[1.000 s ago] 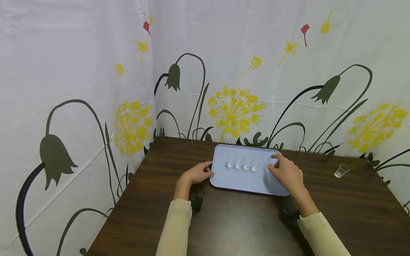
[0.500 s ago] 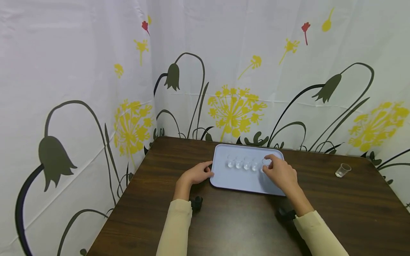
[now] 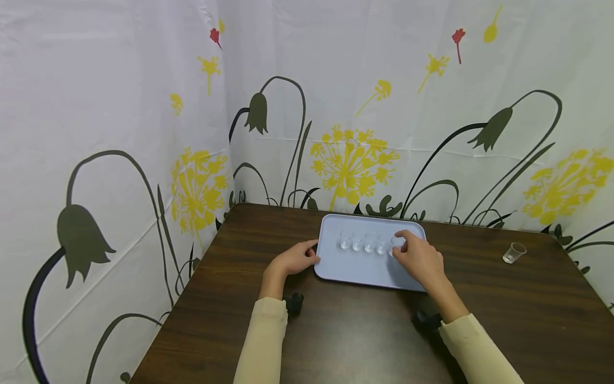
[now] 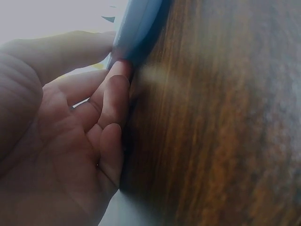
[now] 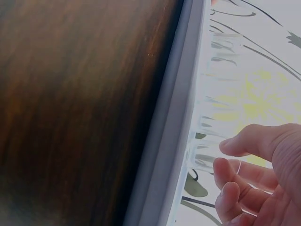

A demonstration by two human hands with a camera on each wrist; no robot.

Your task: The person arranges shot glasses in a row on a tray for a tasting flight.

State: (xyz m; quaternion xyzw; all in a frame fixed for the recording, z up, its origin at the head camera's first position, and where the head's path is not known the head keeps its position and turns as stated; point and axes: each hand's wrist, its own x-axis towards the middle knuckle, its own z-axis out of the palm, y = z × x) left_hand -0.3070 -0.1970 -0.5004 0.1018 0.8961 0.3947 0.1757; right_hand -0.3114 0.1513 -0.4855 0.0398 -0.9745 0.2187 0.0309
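A light blue rectangular tray (image 3: 355, 268) lies on the table with several small clear shot glasses (image 3: 357, 244) standing in a row on it. My left hand (image 3: 293, 258) grips the tray's left edge; in the left wrist view the thumb (image 4: 80, 49) is at the rim and the fingers are bent below it. My right hand (image 3: 422, 258) pinches the shot glass (image 3: 396, 242) at the row's right end between thumb and fingers. The right wrist view shows the thumb and fingertips close at that glass's upper end, with its base on the tray.
Off the tray to the right, another clear shot glass (image 3: 514, 253) stands alone on the dark wooden table (image 3: 345, 330). A white curtain (image 3: 288, 42) with flower prints hangs behind the table and along its left side.
My right hand has moved left over the tray with its shot glass, bringing it beside the others at the row's right end. The left hand has stayed at the tray's edge.
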